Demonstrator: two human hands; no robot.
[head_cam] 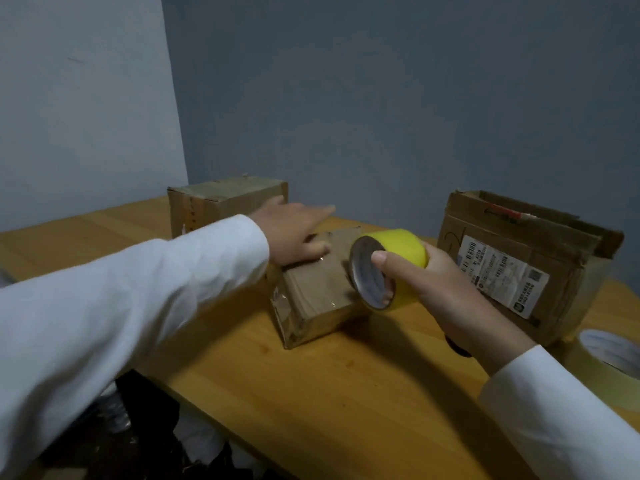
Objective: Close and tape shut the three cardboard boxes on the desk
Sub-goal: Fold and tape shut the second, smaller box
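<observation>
Yellow tape (389, 268) sits in our right hand (429, 289), thumb hooked into the core and fingers wrapped around the outer band, so the roll is held on edge with its open face turned to nine o'clock, toward the small box (317, 289). We judge that grip is meant to let the roll turn and feed strip along the lid.

Our left hand (294, 233) lies flat on the far end of that box, palm down, fingers straight and pointing to about two o'clock. It grips nothing; it only presses. We take the pressure as keeping the flaps shut and the box from sliding on the desk (311, 393) while the tape is run. Whether a strip already reaches the lid we cannot tell; the gloss on the top may be tape, or only glare.

Both forearms, in white sleeves, come in low: the left from eight o'clock, stretched well forward, the right from five o'clock with the wrist bent inward.

The small box stands at the middle of the desk, touching neither neighbour. The back box (227, 202) is at eleven o'clock, near the wall corner, its top flat and seemingly closed. The big box (512, 271) is at three o'clock, label facing us, top flaps raised and unsealed. A pale roll (609, 355) lies at four o'clock, just beside it.
</observation>
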